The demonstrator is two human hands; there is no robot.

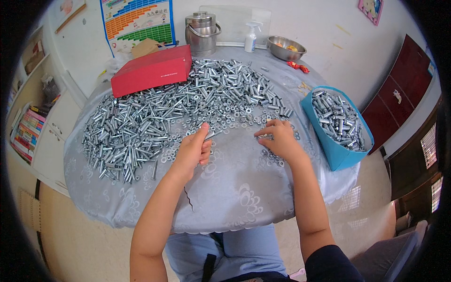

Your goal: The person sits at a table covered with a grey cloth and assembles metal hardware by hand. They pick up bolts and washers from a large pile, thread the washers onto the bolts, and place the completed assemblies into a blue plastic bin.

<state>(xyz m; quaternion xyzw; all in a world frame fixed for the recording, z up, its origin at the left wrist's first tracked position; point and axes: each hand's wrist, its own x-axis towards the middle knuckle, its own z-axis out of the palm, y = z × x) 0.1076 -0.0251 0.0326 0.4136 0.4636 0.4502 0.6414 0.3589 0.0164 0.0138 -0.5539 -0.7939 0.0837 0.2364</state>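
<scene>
Head view: person seated at a round table (225,197) under a grey patterned cloth.

Left hand (193,149): fingers pinched narrow on one short metal sleeve (209,135). It sticks out past the fingertips to the right, long axis roughly level, tilted a little up to the right.

Right hand (281,139): palm down, fingers curled onto a small cluster of washers (271,155) on the cloth at the near edge of the loose parts. Can't tell whether anything is actually pinched; fingertips are hidden under the hand.

Key relation: the sleeve's free end points toward the right hand, with a short gap between them. The washers sit under and just beside the right hand, so the right is clearly nearer to them; the left is nearer the sleeve pile (136,131).

The pile spreads from the left hand away to the left and far side, with sleeves lying in all directions. Loose washers and nuts form a band along the near edge.

Containers:
- blue bag (334,155), right table edge, open, well filled with metal parts, apart from the right hand.
- red box (151,70), far left, closed, resting on the pile.
- steel pot (202,30), lid on, contents unseen.
- steel bowl (285,47), something orange inside.
- spray bottle (251,37) between pot and bowl.
</scene>
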